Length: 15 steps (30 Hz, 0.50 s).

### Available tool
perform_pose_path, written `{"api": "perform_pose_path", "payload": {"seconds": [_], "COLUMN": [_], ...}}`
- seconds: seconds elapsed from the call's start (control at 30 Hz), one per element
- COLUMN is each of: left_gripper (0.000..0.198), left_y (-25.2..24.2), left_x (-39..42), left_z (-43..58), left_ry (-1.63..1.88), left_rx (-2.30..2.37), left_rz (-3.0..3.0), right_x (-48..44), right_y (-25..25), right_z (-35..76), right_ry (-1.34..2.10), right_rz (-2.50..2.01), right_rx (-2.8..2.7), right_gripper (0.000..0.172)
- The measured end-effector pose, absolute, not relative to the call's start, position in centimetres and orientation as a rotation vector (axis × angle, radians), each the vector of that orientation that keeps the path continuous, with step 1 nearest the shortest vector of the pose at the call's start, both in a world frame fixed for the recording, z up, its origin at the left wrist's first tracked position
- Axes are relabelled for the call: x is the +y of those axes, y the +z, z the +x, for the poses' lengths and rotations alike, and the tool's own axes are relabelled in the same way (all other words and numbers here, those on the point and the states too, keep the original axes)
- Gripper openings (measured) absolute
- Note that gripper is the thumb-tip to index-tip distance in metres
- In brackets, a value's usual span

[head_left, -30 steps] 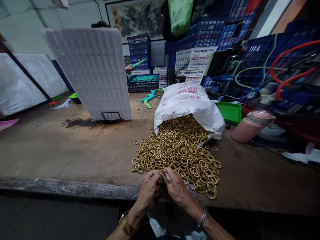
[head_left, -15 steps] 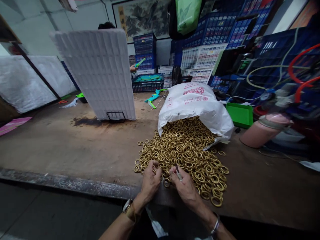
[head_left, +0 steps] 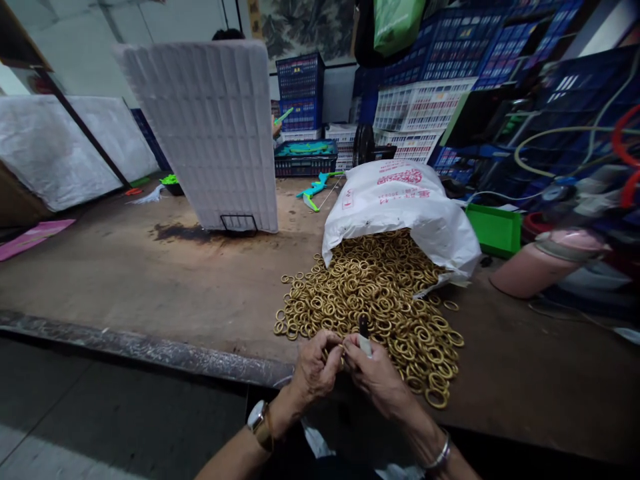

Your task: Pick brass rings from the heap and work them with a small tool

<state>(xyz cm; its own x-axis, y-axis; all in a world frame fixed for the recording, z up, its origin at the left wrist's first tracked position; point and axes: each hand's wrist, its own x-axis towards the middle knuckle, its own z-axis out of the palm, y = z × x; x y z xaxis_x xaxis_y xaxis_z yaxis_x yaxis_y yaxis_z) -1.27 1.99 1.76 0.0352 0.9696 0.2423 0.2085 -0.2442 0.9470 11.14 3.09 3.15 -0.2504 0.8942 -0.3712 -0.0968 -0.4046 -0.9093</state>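
A big heap of brass-coloured rings (head_left: 370, 300) spills out of a white sack (head_left: 400, 203) onto the brown worktable (head_left: 150, 280). My left hand (head_left: 315, 370) is closed, pinching a ring at the near edge of the heap. My right hand (head_left: 377, 377) is closed on a small dark-tipped tool (head_left: 364, 333) that points up, right beside the left fingers. Both hands meet just above the table's front edge.
A white ribbed panel (head_left: 210, 133) stands upright on the table behind. A green tray (head_left: 495, 230) and a pink flask (head_left: 545, 263) lie right of the sack. Blue and white crates (head_left: 425, 100) are stacked at the back. Another person's hand (head_left: 276, 127) shows behind the panel.
My hands reached into the heap's near edge, then drew back together toward me with a ring. The tool now points upright. The view shifted slightly left.
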Motion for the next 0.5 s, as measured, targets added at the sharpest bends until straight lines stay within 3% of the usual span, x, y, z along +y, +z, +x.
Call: {"api": "perform_pose_path", "payload": {"seconds": [0.5], "left_gripper": [0.019], "left_y": [1.6], "left_x": [0.2], "left_z": [0.0], "left_ry": [1.214], "left_rx": [0.979], "left_rz": [0.763], "right_x": [2.2], "right_y": [2.7], "right_z": [10.8], "right_ry": [1.878], "right_rz": [-1.186], "right_rx": [-0.970], "right_gripper": [0.033]}}
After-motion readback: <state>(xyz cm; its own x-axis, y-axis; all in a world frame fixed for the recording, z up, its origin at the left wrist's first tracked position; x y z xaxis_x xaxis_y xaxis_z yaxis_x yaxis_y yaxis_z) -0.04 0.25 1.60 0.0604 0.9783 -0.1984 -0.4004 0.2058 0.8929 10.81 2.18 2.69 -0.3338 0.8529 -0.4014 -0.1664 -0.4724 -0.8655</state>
